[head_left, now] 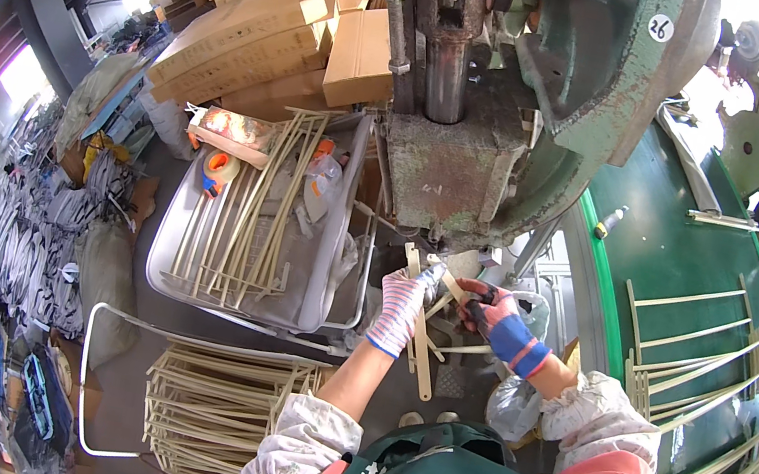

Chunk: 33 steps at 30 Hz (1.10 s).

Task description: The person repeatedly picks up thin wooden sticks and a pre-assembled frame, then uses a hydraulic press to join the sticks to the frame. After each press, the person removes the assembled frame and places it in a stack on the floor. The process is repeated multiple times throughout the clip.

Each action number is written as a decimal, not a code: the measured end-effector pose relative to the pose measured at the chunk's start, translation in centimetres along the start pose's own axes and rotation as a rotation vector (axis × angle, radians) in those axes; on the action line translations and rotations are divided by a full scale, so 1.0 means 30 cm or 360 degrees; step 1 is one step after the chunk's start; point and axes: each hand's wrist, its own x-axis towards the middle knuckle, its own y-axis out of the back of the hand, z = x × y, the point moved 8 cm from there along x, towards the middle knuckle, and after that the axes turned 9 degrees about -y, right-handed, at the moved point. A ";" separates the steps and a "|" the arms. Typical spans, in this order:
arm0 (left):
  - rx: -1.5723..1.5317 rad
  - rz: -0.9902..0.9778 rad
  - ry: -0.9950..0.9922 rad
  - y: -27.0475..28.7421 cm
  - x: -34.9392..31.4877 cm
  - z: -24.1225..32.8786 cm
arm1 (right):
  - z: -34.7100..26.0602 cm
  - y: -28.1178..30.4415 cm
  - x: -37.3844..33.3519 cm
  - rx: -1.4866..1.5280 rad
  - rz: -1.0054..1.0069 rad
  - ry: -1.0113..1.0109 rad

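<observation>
My left hand [399,310], in a white glove with pink and purple stripes, is closed at the upper end of a short cream flat strip [454,289]. My right hand [499,321], in a pink and blue glove with dark fingertips, pinches the strip's lower end. Both hands are just below the head of a worn green press machine [447,173]. Beneath them, longer cream flat strips [422,358] with small holes cross one another. The fingertips of my left hand are partly hidden.
A white plastic bin [312,276] with cream rods, tape and bags stands left. Below it lies a stack of cream frames [212,411]. Right is a green-topped conveyor table [691,256] carrying ladder-like frames [690,317]. Cardboard boxes [251,42] are piled behind.
</observation>
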 end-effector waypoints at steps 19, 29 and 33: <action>0.0289 -0.0020 0.0087 0.025 -0.027 -0.060 | 0.102 0.161 0.640 -0.2610 0.0538 0.0595; 0.0037 -0.0268 -0.0223 0.039 -0.055 -0.057 | 0.188 0.345 0.730 -0.1900 0.0595 0.0704; -0.0197 -0.0431 -0.0420 0.026 -0.060 -0.051 | 0.152 0.364 0.643 -0.1606 0.0404 0.0557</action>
